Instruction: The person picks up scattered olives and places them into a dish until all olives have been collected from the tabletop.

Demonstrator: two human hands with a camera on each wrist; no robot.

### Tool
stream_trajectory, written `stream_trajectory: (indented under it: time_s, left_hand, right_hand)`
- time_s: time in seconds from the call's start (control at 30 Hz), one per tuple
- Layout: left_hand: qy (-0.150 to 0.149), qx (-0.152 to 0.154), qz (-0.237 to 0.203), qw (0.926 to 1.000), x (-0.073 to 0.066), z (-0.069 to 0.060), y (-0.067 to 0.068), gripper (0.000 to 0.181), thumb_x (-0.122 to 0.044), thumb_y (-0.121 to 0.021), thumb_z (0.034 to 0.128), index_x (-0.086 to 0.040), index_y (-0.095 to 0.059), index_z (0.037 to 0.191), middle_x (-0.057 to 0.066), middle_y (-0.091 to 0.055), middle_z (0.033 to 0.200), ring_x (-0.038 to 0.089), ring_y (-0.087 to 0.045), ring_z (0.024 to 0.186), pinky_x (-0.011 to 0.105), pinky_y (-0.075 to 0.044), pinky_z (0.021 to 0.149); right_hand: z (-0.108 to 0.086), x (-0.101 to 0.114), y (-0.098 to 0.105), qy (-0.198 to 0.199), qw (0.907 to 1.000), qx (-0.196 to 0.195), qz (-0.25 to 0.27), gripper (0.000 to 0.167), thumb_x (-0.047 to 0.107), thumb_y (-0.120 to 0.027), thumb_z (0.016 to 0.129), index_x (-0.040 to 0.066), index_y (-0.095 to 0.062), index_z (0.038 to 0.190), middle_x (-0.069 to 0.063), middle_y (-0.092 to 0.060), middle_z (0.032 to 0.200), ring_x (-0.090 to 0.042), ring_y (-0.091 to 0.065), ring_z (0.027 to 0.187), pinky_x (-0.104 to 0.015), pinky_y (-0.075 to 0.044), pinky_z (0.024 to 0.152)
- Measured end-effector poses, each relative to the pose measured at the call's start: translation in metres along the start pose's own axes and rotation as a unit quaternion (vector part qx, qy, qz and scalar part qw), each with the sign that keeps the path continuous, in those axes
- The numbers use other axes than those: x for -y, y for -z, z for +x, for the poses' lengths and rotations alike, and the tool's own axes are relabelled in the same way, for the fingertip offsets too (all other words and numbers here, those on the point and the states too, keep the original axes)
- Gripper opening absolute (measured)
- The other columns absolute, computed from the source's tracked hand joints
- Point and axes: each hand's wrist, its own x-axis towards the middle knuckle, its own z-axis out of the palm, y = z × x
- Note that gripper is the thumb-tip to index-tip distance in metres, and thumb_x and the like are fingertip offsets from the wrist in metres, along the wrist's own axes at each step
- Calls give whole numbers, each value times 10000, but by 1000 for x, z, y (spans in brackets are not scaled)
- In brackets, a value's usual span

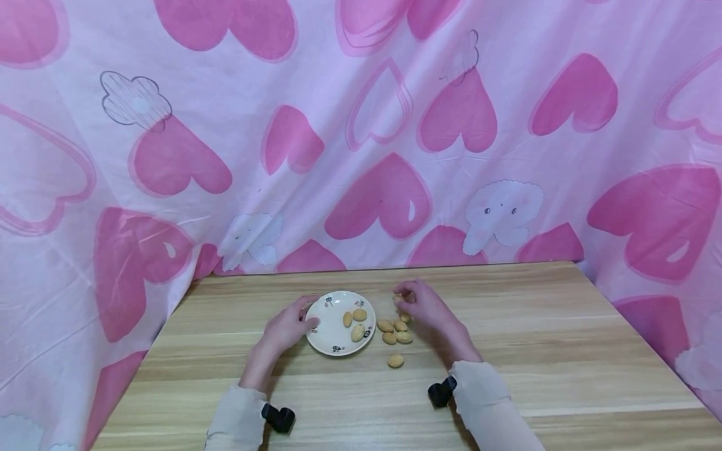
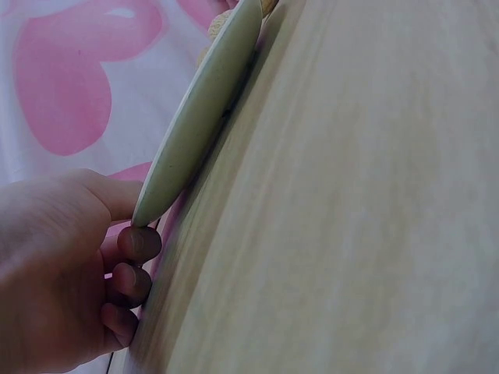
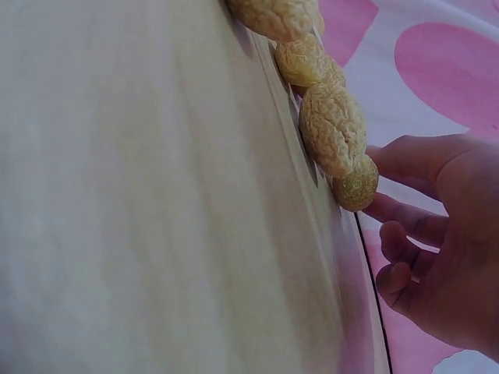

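A white plate with small dark and red motifs lies on the table, three walnut-like wrinkled tan nuts in its right half. My left hand pinches the plate's left rim, thumb above and fingers curled at the edge; the left wrist view shows this grip on the plate from the side. At the far end of a loose group of nuts, my right hand pinches one nut between thumb and forefinger. Wrinkled shells line up beside that hand in the right wrist view.
One nut lies apart, nearer the front. The wooden table ends at a pink heart-patterned cloth hanging behind and at both sides. Black wrist cameras sit on both forearms.
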Motion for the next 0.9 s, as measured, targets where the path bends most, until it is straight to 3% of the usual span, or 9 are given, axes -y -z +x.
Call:
stream_trajectory:
  time_s: [0.53, 0.9]
  left_hand:
    - [13, 11, 4, 10000, 0, 0, 0, 533, -313, -684, 925, -247, -525, 1430, 138, -696, 1236, 319, -606, 1211, 590, -401, 1023]
    - [36, 9, 26, 10000, 1, 1, 0, 543, -319, -682, 925, -245, -516, 1438, 133, -693, 1243, 306, -609, 1209, 589, -411, 1010]
  right_hand:
    - [4, -5, -1, -297, 9995, -141, 19, 196, 100, -669, 918, 96, -703, 1112, -34, -680, 981, -170, -622, 914, -392, -528, 863]
    - [4, -2, -1, -308, 9994, -125, -116, 210, 121, -682, 919, 83, -716, 1122, -39, -697, 991, -170, -631, 918, -401, -529, 871]
